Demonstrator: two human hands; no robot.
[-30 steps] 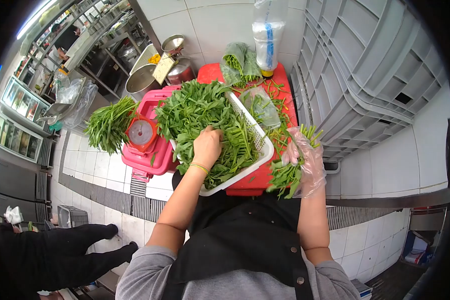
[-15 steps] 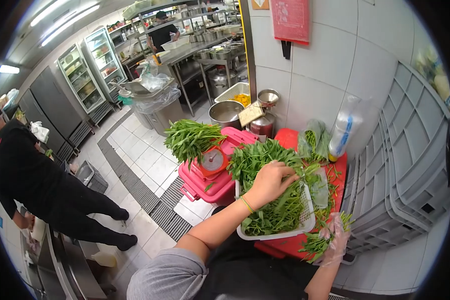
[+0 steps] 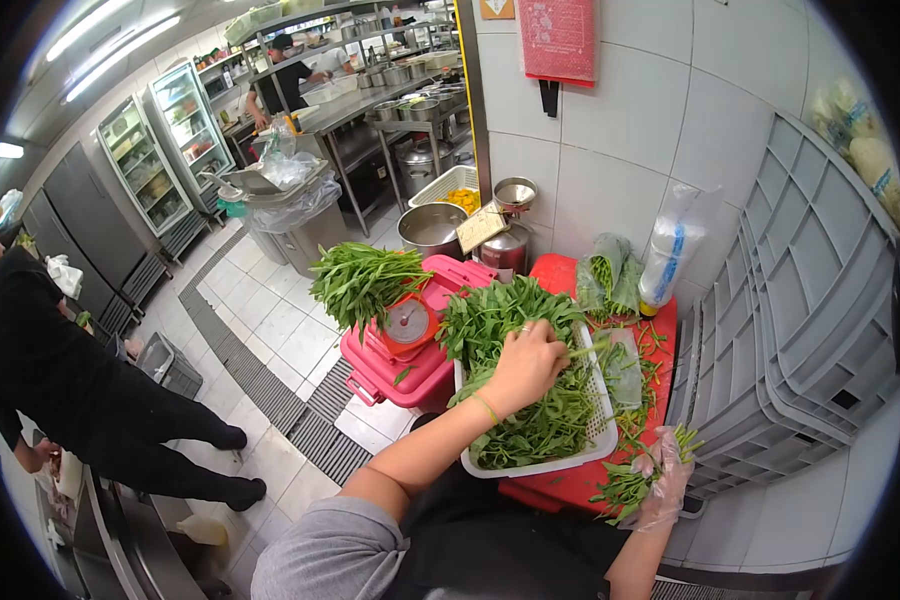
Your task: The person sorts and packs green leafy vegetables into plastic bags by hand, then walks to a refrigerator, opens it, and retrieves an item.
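Observation:
A white plastic basket (image 3: 610, 425) full of leafy greens (image 3: 500, 325) stands before me. Above it my left hand (image 3: 526, 368), bare with a thin yellow band at the wrist, has its fingers closed on stems of the greens that stick out to the right. At the basket's right my right hand (image 3: 667, 478), in a clear plastic glove, is wrapped round a bunch of greens (image 3: 625, 488). Its cut stems point up and right, its leaves hang left. Loose stems and a clear bag (image 3: 625, 375) lie on the red surface (image 3: 555, 270).
A kitchen scale (image 3: 408, 322) bearing greens (image 3: 365, 280) sits on a pink lidded tub (image 3: 430, 370). Grey crates (image 3: 800, 300) are stacked at the right. Bagged greens (image 3: 610, 275) and a plastic roll (image 3: 665, 260) stand by the wall. A co-worker (image 3: 60, 350) is at the left.
My left hand has moved slightly over the basket, with stems now showing from its fingers. My right hand still grips its bunch. The whole view has shifted a little.

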